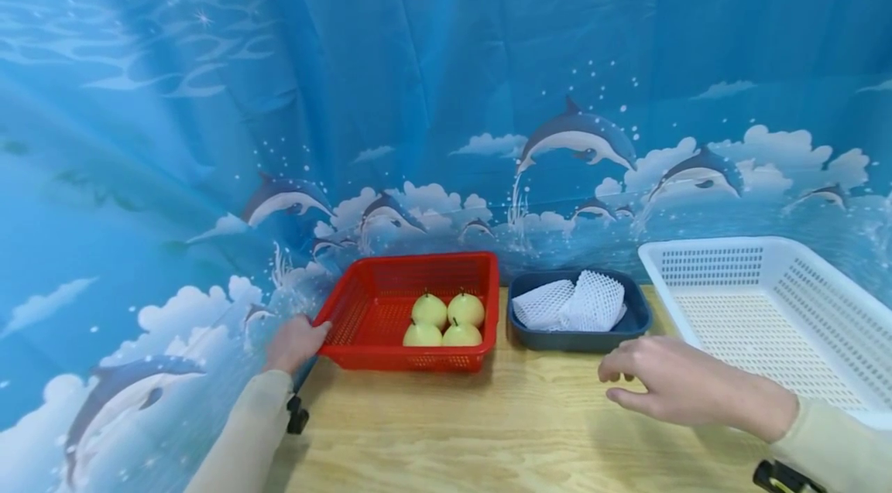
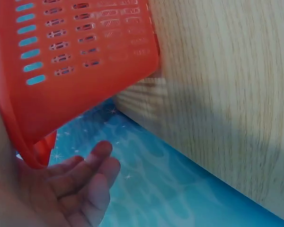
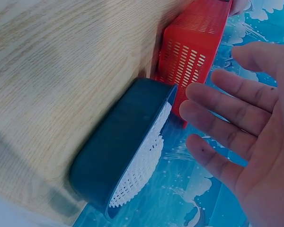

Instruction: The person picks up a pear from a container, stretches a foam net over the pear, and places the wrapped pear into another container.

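My left hand (image 1: 296, 344) holds the near-left rim corner of a red plastic basket (image 1: 411, 357), the thumb on top. In the left wrist view, loosely bent fingers (image 2: 92, 177) lie outside and beneath that rim. Several yellow-green pears (image 1: 462, 336) sit together in the right part of the basket. My right hand (image 1: 669, 381) hovers over the table with nothing in it, in front of a dark blue tray (image 1: 571, 340). White foam net sleeves (image 1: 592, 303) lie in this tray, seen edge-on in the right wrist view.
A white slotted basket (image 1: 759, 315) stands at the right, partly behind my right forearm. The three containers share a wooden table (image 1: 488, 431), whose left edge runs beside my left arm. A blue dolphin-print curtain (image 1: 446, 90) hangs behind and to the left.
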A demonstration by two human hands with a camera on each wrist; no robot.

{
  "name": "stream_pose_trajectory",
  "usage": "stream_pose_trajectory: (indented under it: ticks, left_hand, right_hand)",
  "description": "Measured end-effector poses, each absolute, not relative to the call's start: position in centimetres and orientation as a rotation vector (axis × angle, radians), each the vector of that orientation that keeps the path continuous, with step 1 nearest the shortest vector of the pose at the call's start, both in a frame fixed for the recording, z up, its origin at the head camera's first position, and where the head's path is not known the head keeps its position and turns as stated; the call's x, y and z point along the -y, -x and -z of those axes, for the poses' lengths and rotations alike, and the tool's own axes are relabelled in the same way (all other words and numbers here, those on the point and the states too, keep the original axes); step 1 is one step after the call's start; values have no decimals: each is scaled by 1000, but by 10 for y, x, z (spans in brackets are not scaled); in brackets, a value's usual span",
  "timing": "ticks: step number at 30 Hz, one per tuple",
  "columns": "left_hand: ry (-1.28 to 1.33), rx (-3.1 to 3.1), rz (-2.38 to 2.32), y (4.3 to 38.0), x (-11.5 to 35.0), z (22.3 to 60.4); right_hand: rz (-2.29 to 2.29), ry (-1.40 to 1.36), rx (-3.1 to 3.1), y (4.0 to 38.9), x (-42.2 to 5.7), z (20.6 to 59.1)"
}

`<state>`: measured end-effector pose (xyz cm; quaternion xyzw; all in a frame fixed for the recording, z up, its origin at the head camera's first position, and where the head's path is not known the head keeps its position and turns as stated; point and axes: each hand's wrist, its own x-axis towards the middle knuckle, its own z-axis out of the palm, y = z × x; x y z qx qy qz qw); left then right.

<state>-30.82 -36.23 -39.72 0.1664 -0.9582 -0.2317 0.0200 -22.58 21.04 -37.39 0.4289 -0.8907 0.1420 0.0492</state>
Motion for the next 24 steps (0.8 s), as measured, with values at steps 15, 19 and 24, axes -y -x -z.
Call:
stream_pose_trajectory:
  ticks: [15,19,24]
  left_hand:
    - [-358,3010,824,316,362,396]
    - [-321,2982,898,320,363,400]
    - [-278,2963,924,320,363,401]
  right_hand:
    - [-394,-1348,2676,226,-202,369]
    - [-414,-1348,2710,228,-199,368]
    - [-419,-1363,2716,229,-192,367]
